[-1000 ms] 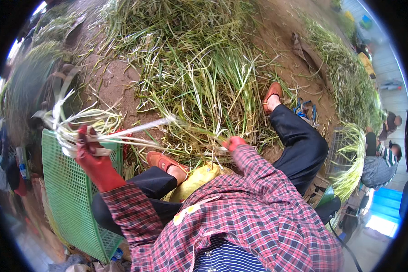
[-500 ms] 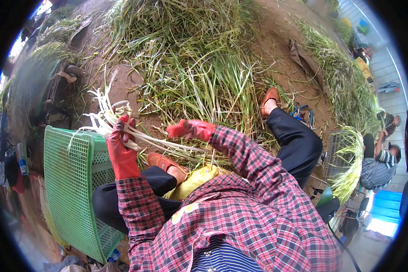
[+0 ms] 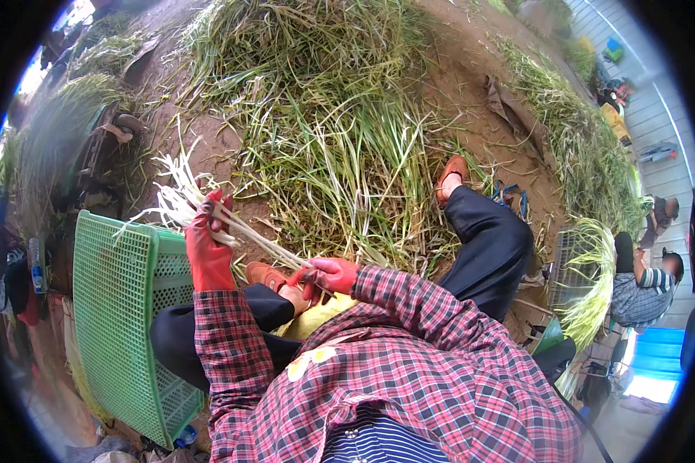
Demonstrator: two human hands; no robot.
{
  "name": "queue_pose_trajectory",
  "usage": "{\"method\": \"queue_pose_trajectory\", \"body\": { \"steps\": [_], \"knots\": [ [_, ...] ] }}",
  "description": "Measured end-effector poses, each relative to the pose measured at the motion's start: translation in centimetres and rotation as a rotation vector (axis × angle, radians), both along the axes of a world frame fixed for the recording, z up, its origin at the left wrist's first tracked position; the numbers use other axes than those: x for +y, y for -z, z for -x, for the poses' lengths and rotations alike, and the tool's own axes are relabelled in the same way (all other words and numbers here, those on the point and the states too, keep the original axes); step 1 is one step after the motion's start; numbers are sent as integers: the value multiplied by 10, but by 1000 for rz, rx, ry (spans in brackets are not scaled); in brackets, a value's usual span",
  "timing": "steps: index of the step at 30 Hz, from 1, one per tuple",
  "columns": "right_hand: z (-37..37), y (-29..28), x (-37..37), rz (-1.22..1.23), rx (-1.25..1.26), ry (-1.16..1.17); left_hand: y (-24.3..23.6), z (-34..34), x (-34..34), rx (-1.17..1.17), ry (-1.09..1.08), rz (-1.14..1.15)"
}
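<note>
My left hand (image 3: 210, 243), in a red rubber glove, is closed around a bunch of long pale stalks (image 3: 262, 241), held above the rim of the green crate. Their white, frayed ends (image 3: 179, 191) fan out beyond my fingers. My right hand (image 3: 326, 276), also gloved in red, has its fingers curled round the other end of the stalks, close to my lap. The bunch slants down to the right between both hands. My right fingertips partly hide that end. Ahead lies a large heap of green stalks and leaves (image 3: 347, 154).
A green plastic crate (image 3: 116, 309) stands tilted at my left knee. A yellow sack (image 3: 313, 318) lies between my legs. Another long heap of greens (image 3: 575, 131) runs along the right. Farther right, a person (image 3: 645, 285) sits behind a bundle of pale greens (image 3: 591, 282).
My right hand has moved down and left, from above the stalks onto their lower end, and closed on them. The left hand stays nearly in place. My right knee has shifted inward slightly.
</note>
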State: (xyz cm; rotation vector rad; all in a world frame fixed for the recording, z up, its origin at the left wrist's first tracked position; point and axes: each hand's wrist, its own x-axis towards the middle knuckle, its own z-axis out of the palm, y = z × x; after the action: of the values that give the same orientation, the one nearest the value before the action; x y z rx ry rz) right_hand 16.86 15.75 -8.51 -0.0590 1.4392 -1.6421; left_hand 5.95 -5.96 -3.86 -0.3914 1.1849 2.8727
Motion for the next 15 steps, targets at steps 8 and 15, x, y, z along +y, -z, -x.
{"method": "queue_pose_trajectory", "body": {
  "steps": [8, 15],
  "knots": [
    [-4, -4, -9, -50, 194, 498, 17, -67, 59, -204, 259, 75],
    [-26, -1, 22, -92, 160, 183, 60, -100, 74, -181, 465, 135]
  ]
}}
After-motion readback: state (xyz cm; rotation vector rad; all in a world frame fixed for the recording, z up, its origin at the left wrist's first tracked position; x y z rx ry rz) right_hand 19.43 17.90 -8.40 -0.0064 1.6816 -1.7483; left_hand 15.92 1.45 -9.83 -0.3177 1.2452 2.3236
